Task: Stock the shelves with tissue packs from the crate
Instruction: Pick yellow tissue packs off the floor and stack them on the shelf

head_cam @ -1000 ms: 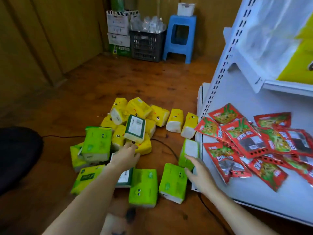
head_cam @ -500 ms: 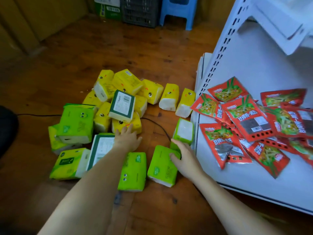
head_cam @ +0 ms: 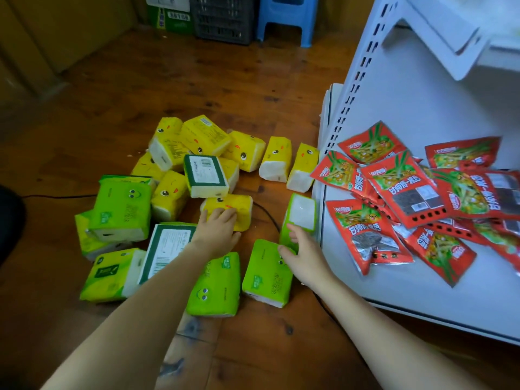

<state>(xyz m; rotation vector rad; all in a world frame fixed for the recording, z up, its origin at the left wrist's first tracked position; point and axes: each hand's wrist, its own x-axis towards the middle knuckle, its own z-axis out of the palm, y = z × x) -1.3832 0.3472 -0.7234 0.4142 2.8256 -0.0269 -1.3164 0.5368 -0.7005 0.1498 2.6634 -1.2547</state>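
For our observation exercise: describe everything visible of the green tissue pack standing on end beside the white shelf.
The green tissue pack stands on end on the wooden floor beside the white shelf base. Glossy green plastic wrap; its upturned end is clear, showing white tissue. The right hand touches its lower near side with fingertips.

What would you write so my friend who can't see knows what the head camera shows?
Two hands reach to yellow and green tissue packs scattered on a wooden floor. The left hand rests on a yellow pack; the right hand touches an upright green pack beside a white shelf holding red snack bags.
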